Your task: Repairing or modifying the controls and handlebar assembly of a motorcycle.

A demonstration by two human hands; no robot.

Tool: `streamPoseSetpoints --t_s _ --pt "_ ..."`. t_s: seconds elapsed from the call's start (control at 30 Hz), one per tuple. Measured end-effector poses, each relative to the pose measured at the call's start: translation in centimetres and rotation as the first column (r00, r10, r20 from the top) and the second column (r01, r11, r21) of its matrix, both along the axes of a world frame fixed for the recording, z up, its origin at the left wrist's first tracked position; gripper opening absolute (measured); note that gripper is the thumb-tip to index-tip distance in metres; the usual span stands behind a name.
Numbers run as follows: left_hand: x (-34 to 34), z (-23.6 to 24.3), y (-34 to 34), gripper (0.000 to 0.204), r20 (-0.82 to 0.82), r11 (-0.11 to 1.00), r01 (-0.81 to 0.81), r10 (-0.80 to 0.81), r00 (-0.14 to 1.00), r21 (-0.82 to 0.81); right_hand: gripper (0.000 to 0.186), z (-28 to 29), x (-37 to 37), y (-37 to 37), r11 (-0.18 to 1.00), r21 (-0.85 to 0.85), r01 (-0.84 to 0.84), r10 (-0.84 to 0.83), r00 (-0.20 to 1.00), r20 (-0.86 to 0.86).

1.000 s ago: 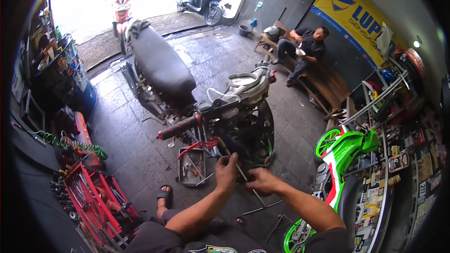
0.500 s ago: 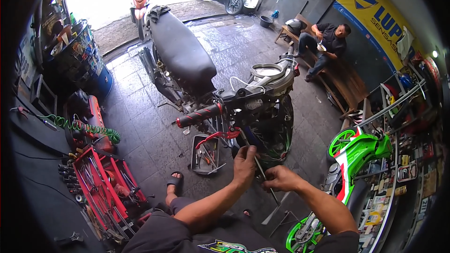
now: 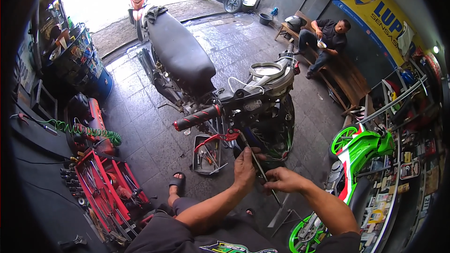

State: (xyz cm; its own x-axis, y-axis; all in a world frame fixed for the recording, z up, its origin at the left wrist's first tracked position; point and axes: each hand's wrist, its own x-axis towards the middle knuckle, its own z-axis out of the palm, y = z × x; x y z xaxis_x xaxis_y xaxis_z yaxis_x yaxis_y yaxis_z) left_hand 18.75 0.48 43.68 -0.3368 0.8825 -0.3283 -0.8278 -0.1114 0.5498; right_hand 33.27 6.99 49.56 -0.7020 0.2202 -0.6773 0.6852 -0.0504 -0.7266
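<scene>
At the front end of a part-stripped motorbike (image 3: 185, 58), the metal rod (image 3: 258, 165) slanted down from nr the red lever (image 3: 216, 137). L hand (image 3: 244, 169) pinched it higher up, prob. to guide it; R hand (image 3: 283, 179) pinched it lower, prob. for a steadier hold. Tool tray (image 3: 196, 161) sat on the floor (image 3: 147, 157) below, prob. for quick reach.

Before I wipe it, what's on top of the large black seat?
A dark, rumpled cloth lies on the far end of the seat; the surface beneath it is hidden.
</scene>
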Motion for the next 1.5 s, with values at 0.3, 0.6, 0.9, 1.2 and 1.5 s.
streamPoseSetpoints --t_s 0.3,0.6,0.9,1.2,1.5 --pt "-0.1 -0.3 -0.1 0.027 -0.014 0.999 -0.009 0.009 1.000 -0.033 0.029 0.2 -0.3 -1.0 0.978 -0.153 0.139 -0.142 0.990 -0.004" --pt "-0.4 -0.4 0.4 0.022 0.035 0.996 -0.050 0.052 0.998 -0.073 0.028 0.6 -0.8 -0.6 0.951 0.309 -0.008 -0.022 0.996 0.091" --pt "-0.2 -0.2 -0.1 0.022 0.118 0.997 -0.079 0.082 0.990 -0.025 0.023 0.6 -0.6 -1.1 0.950 -0.181 0.254 -0.264 0.964 -0.032" --pt "-0.1 -0.8 0.0 0.029 -0.107 0.987 -0.051 0.035 0.994 -0.149 0.028 0.8 -1.2 -0.5 0.965 0.248 0.090 -0.122 0.985 0.119" --pt "-0.2 -0.5 -0.5 0.026 0.042 1.000 -0.022 0.022 0.999 -0.006 0.025 -0.1 -0.2 -0.4 0.976 -0.157 0.149 -0.155 0.988 -0.027"
